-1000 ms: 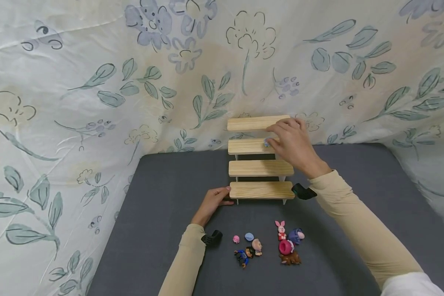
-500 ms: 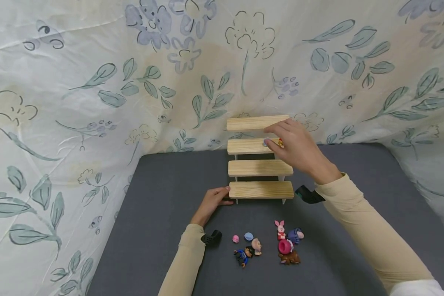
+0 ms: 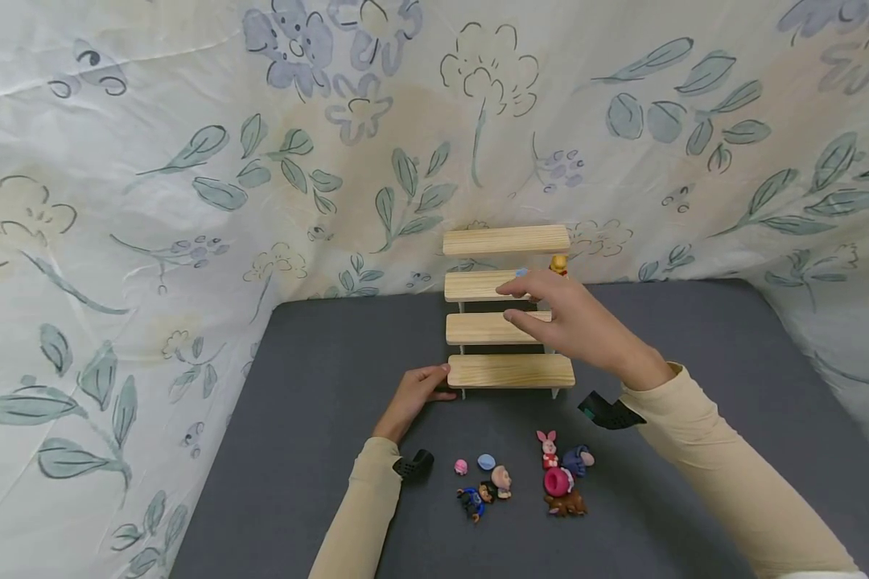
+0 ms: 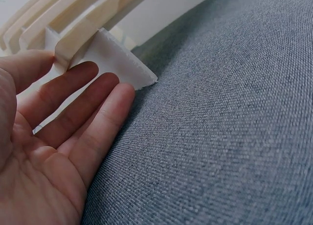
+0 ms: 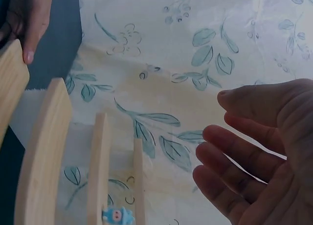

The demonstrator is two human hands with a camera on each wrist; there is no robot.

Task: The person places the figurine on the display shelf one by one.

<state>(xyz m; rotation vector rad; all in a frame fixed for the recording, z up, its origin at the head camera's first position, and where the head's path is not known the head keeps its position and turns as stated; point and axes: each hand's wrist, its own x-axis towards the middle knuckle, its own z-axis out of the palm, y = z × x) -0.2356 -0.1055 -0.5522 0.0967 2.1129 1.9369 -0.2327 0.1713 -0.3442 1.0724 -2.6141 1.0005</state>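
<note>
Head view: Over a dark grey tabletop, a person's left hand grips a four-tier wooden stand at its lowest plank, at 8 o'clock from the stand's centre. At 3 o'clock, the right hand reaches in front of the tiers palm down, holding nothing, thumb apart from loosely extended fingers. Beyond it, a light-blue figure at 1 o'clock and a yellow-and-red figure at 2 o'clock show by the second plank from the top, their lower parts hidden. Toy groups lie at 6 o'clock, including a blue-clad figure, and at 5 o'clock, including a pink rabbit-eared figure.

Left wrist view: From 8 o'clock, the left hand pinches the plank's end, thumb on its edge and fingers extended by the white support.

Right wrist view: At 4 o'clock, the right hand's fingers curve gently, spread from the thumb; the pink-faced light-blue figure sits at 7 o'clock between planks.
</note>
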